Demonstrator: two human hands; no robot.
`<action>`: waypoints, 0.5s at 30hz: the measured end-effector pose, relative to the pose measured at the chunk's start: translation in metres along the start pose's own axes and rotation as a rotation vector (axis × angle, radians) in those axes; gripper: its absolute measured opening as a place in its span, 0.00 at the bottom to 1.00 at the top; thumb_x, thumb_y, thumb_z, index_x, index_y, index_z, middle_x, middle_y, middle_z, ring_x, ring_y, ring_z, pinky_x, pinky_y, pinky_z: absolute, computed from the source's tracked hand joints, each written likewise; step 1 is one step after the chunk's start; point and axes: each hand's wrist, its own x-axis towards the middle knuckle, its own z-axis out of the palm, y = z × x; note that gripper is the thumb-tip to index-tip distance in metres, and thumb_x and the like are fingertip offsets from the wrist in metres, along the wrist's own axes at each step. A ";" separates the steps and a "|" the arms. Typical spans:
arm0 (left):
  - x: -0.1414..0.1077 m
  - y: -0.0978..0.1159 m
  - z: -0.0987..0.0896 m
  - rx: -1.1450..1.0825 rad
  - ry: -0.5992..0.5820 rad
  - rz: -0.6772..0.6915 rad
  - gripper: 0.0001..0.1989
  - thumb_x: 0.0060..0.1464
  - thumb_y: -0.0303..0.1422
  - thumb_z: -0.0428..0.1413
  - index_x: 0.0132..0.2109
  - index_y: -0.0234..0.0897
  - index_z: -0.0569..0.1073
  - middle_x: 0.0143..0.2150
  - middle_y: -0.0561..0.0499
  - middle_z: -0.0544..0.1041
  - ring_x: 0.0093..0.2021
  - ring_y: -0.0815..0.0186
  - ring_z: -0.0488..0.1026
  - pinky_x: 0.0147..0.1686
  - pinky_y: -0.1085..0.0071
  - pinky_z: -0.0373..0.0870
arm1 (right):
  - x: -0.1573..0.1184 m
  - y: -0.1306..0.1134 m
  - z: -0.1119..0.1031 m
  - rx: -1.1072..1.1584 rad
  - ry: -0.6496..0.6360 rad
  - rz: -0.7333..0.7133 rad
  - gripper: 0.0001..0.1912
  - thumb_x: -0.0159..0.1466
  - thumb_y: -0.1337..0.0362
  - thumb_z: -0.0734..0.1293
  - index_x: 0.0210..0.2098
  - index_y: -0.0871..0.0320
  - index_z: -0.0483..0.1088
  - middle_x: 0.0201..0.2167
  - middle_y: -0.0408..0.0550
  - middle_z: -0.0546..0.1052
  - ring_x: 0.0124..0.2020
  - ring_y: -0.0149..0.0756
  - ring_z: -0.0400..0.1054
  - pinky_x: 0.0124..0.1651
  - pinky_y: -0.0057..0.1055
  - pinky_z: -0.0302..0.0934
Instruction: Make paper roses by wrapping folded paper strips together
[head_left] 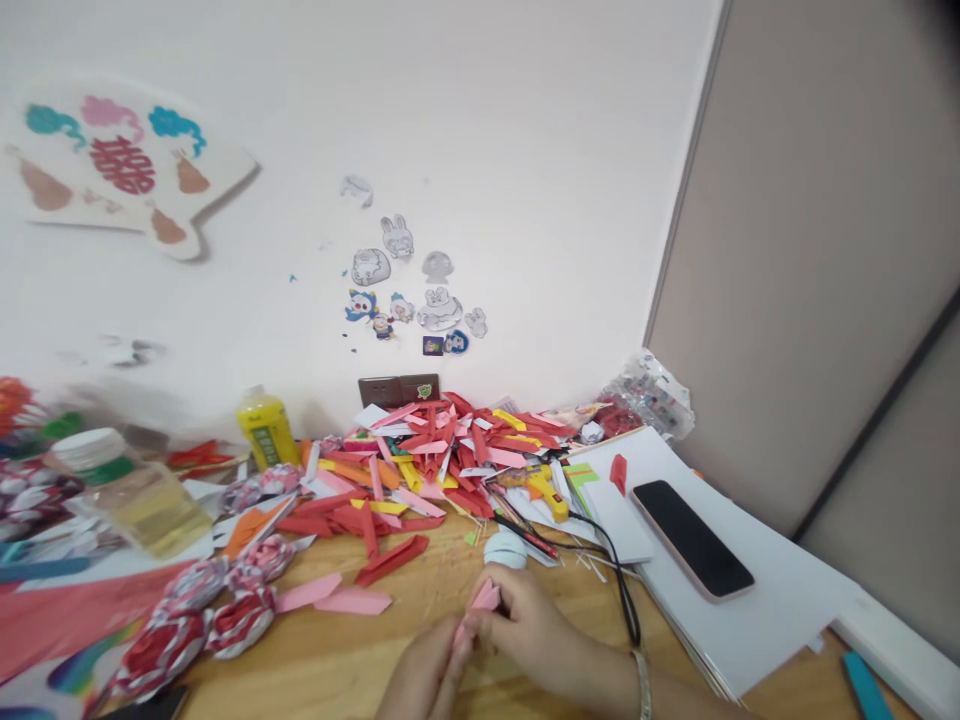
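Left hand [435,655] and right hand [521,620] were brought together, fingers bent; right wrist [630,680] was angled inward.

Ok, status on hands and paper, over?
Left hand, right hand pinching folded pink paper. Yellow glue gun beyond, clear of both. Phone off right.

A wooden table [322,660] carries folded paper strips [457,450], a yellow glue gun [551,493], bottles and white paper sheets [757,610].

I see a narrow, pale bracelet [643,686] around the right wrist [621,680]. The left hand [429,662] and right hand [536,622] are bare.
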 end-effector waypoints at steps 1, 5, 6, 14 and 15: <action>0.000 0.001 0.000 -0.021 -0.011 -0.003 0.19 0.60 0.44 0.41 0.36 0.39 0.71 0.34 0.49 0.77 0.35 0.64 0.73 0.38 0.73 0.70 | 0.000 0.001 0.000 -0.008 0.003 0.001 0.06 0.56 0.66 0.65 0.24 0.59 0.63 0.21 0.39 0.65 0.24 0.29 0.59 0.29 0.25 0.53; -0.001 0.000 -0.001 -0.066 -0.060 -0.012 0.19 0.61 0.44 0.41 0.39 0.37 0.71 0.36 0.47 0.77 0.37 0.63 0.73 0.40 0.72 0.69 | -0.001 0.004 0.000 -0.053 0.022 0.009 0.06 0.56 0.66 0.64 0.25 0.59 0.62 0.21 0.39 0.64 0.25 0.30 0.58 0.28 0.25 0.52; -0.001 -0.001 0.000 -0.060 -0.061 -0.011 0.20 0.61 0.45 0.40 0.37 0.37 0.71 0.34 0.48 0.77 0.36 0.64 0.73 0.39 0.72 0.69 | -0.002 0.004 0.001 -0.069 0.024 0.005 0.05 0.56 0.67 0.64 0.25 0.59 0.62 0.22 0.39 0.64 0.25 0.30 0.58 0.28 0.25 0.51; -0.001 -0.005 0.004 0.012 0.035 -0.029 0.24 0.60 0.47 0.39 0.29 0.37 0.70 0.27 0.49 0.75 0.29 0.64 0.70 0.31 0.73 0.68 | -0.002 -0.008 -0.002 -0.180 -0.024 -0.026 0.05 0.57 0.65 0.64 0.26 0.59 0.64 0.23 0.41 0.67 0.26 0.30 0.60 0.30 0.25 0.53; 0.000 -0.003 0.002 0.005 0.046 -0.049 0.24 0.59 0.47 0.40 0.29 0.37 0.70 0.27 0.49 0.75 0.29 0.64 0.70 0.31 0.73 0.68 | 0.000 -0.013 -0.008 -0.213 -0.051 -0.022 0.05 0.57 0.64 0.64 0.27 0.59 0.65 0.24 0.41 0.68 0.27 0.30 0.60 0.30 0.25 0.53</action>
